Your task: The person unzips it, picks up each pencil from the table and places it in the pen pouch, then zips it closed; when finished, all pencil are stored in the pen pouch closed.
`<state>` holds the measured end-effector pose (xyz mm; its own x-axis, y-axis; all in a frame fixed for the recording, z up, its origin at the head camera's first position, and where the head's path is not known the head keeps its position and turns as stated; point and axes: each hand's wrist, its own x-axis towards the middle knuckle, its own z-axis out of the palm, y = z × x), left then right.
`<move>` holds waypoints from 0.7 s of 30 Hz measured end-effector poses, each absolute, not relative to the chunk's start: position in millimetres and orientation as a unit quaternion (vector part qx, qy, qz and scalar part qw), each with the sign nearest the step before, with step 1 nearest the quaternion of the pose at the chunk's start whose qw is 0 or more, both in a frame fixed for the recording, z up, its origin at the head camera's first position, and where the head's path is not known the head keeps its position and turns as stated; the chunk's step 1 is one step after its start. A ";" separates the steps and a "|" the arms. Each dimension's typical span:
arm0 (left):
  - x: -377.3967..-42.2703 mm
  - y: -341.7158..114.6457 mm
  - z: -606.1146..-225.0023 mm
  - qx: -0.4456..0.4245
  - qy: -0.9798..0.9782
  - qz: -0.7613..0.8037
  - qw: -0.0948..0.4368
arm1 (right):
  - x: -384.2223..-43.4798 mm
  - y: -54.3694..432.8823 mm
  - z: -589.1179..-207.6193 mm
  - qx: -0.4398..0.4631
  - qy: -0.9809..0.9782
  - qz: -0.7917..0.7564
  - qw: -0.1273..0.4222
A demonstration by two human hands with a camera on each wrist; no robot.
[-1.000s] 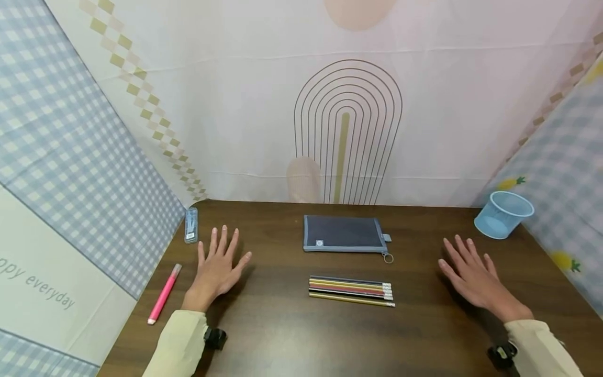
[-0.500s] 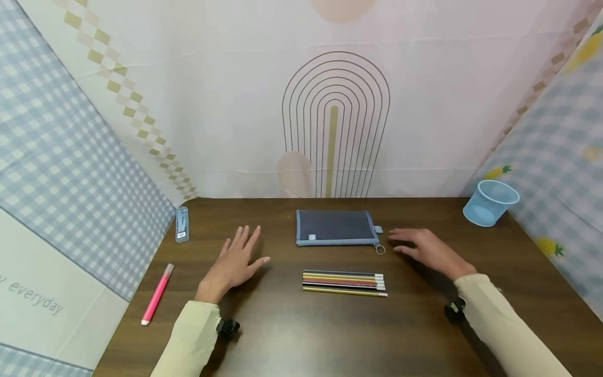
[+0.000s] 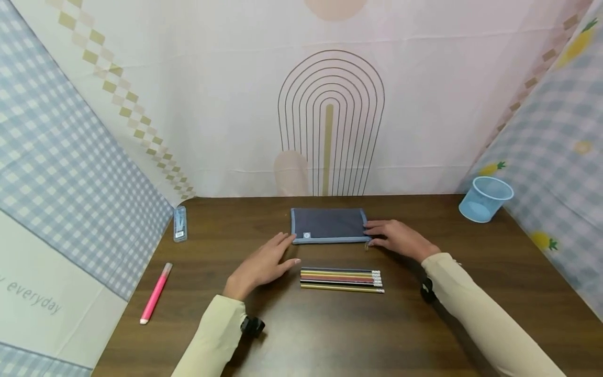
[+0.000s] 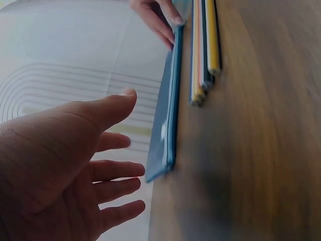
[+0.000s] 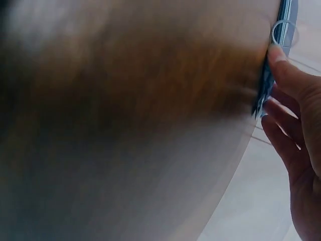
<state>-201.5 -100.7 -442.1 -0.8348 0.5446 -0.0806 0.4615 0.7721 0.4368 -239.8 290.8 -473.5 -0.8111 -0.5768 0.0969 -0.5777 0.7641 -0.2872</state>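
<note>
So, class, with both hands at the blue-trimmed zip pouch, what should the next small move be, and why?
Probably the left hand should close on the left end of the blue-trimmed zip pouch: it is open near that end, holding nothing, while the right hand seems to pinch the right end, thumb beside the zip ring.

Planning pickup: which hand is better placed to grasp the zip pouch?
Probably the right hand: thumb and fingers are at the right end of the zip pouch. The left hand is by the other end, contact unclear.
</note>
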 end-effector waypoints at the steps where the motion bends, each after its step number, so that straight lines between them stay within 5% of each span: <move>1: -201.8 -97.6 -441.0 0.275 0.935 0.199 0.100 | -239.6 288.9 -473.8 0.308 -0.939 0.152 0.005; 9: -206.4 -77.5 -431.3 0.302 0.934 0.176 0.075 | -236.7 275.7 -472.8 0.334 -0.932 0.132 0.037; 21: -208.7 -39.5 -431.6 0.331 0.917 0.211 -0.067 | -210.6 251.0 -459.2 0.281 -0.939 0.173 0.102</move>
